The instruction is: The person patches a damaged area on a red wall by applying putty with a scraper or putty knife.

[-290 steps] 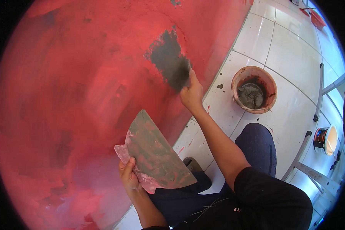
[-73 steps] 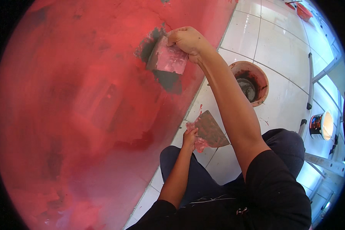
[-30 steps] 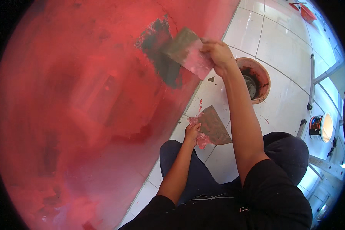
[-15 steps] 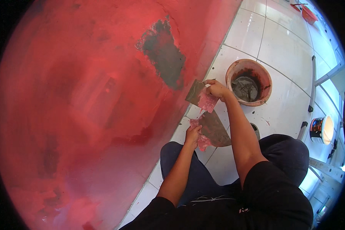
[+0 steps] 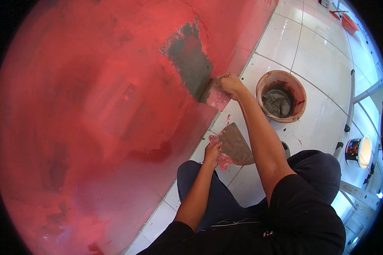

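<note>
My right hand (image 5: pixel 230 86) is closed round a putty knife (image 5: pixel 217 98), a flat scraper stained pink. Its blade edge meets the red wall (image 5: pixel 115 106) at the lower end of a grey plastered patch (image 5: pixel 189 59). Lower down and apart from the wall, my left hand (image 5: pixel 212 154) grips a second, wider scraper (image 5: pixel 236 144) by its pink-smeared end. Grey plaster coats this scraper's broad face. To the right of my right forearm stands a round bucket (image 5: pixel 281 74), with wet grey plaster (image 5: pixel 277 103) in the bottom and red stains inside.
White floor tiles (image 5: pixel 321 68) run along the wall's base, spotted with drips. A paint tin (image 5: pixel 352 152) stands at the right by the metal legs of a ladder (image 5: pixel 370 90). A red tray (image 5: pixel 349 24) lies far right. A small dark round container (image 5: pixel 285 148) is partly hidden beside my knee.
My right hand has moved up and left, bringing its putty knife onto the wall at the patch's lower edge. The left hand's scraper stays nearly in place. The view has shifted slightly.
</note>
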{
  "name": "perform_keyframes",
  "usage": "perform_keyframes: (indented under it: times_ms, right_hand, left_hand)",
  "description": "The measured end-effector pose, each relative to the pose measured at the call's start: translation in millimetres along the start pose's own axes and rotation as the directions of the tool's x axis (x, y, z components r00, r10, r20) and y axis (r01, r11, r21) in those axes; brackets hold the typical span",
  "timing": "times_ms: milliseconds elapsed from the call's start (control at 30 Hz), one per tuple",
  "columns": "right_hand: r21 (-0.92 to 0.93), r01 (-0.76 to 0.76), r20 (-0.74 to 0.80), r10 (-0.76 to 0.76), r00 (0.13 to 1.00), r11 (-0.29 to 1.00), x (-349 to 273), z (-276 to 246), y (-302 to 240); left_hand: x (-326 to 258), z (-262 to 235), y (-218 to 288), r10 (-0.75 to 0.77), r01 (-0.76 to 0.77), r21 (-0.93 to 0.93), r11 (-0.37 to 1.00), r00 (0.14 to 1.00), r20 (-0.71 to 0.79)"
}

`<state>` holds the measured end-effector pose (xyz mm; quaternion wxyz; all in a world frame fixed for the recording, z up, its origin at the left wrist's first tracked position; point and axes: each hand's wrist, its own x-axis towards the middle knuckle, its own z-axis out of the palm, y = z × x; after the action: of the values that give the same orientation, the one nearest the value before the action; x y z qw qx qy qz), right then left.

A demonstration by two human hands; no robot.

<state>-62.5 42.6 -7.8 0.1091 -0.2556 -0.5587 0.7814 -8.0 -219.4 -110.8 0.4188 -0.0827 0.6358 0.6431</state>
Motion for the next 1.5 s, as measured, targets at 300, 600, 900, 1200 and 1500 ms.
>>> perform_keyframes:
  times_ms: [300, 600, 900, 1200, 1500]
  right_hand:
    - [0.105, 0.175, -0.056, -0.169, 0.984, 0.979, -29, 5, -105]
    - [0.202, 0.305, -0.012, -0.309, 0.951, 0.931, -74, 5, -180]
    - [0.124, 0.408, 0.206, -0.426, 0.881, 0.904, -137, -7, -203]
    - [-0.780, 0.625, 0.467, -0.636, 0.614, 0.030, -196, 29, -179]
    - [-0.711, 0.559, 0.703, -0.440, 0.559, -0.426, -204, 16, -93]
  left_hand:
    - [14, 13, -5, -0.009, 0.009, 0.001, 1.000, 0.999, 0.039]
    - [4, 24, 9, -0.037, 0.038, -0.039, 0.999, 0.999, 0.026]
    - [-8, 42, 95, 0.027, 0.070, -0.359, 0.931, 0.966, 0.258]
    - [-61, 55, 160, 0.324, 0.172, -0.651, 0.739, 0.756, 0.568]
    - [-34, 31, 145, 0.178, 0.280, -0.543, 0.792, 0.744, 0.644]
